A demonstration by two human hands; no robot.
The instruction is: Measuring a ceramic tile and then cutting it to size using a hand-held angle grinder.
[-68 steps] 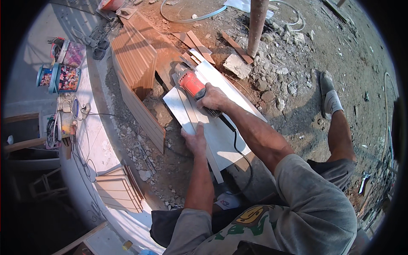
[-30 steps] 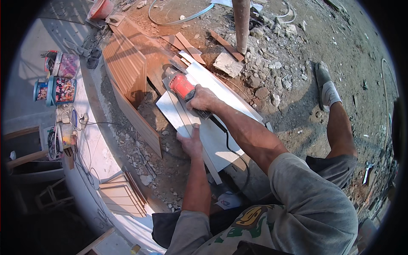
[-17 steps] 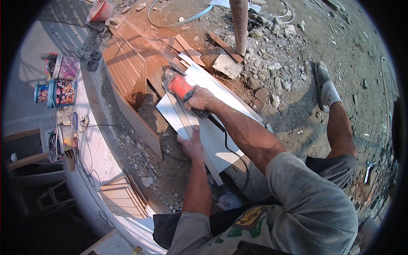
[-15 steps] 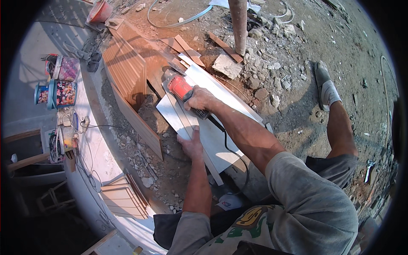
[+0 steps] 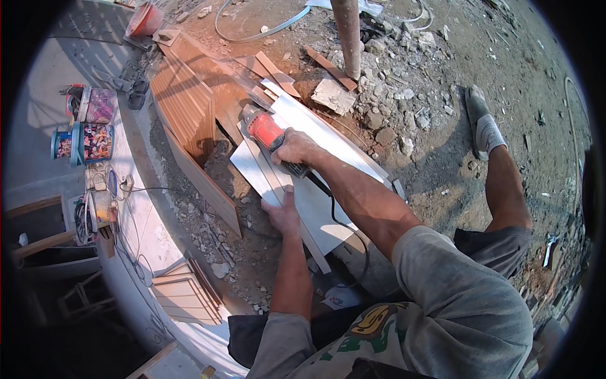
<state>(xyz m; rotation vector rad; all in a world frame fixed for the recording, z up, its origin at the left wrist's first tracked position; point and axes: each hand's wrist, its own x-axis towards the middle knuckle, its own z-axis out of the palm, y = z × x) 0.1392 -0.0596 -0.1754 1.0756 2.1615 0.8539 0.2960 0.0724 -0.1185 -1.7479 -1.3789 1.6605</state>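
A red and black angle grinder (image 5: 266, 129) is in my right hand (image 5: 295, 148), the fingers wrapped round its body. Its head lies over the far end of a long narrow tile strip (image 5: 311, 242), and the disc itself is hidden. My left hand (image 5: 283, 215) grips the left edge of that strip, thumb on top, closer to me than the grinder. Beneath the strip are white tiles or boards (image 5: 328, 208), laid at a slant on the ground. From the grinder's rear a black cord (image 5: 334, 211) curls back towards me.
Ribbed brown tiles (image 5: 184, 104) stand stacked at left, with more tiles (image 5: 183, 297) near the ledge. A metal post (image 5: 348, 44) rises beyond the work, beside rubble (image 5: 407, 101). Buckets (image 5: 96, 144) and cables (image 5: 129, 189) lie on the left ledge. My foot (image 5: 481, 123) is at right.
The whole view has shifted slightly. Both hands, the grinder and the strip keep nearly the same places relative to each other.
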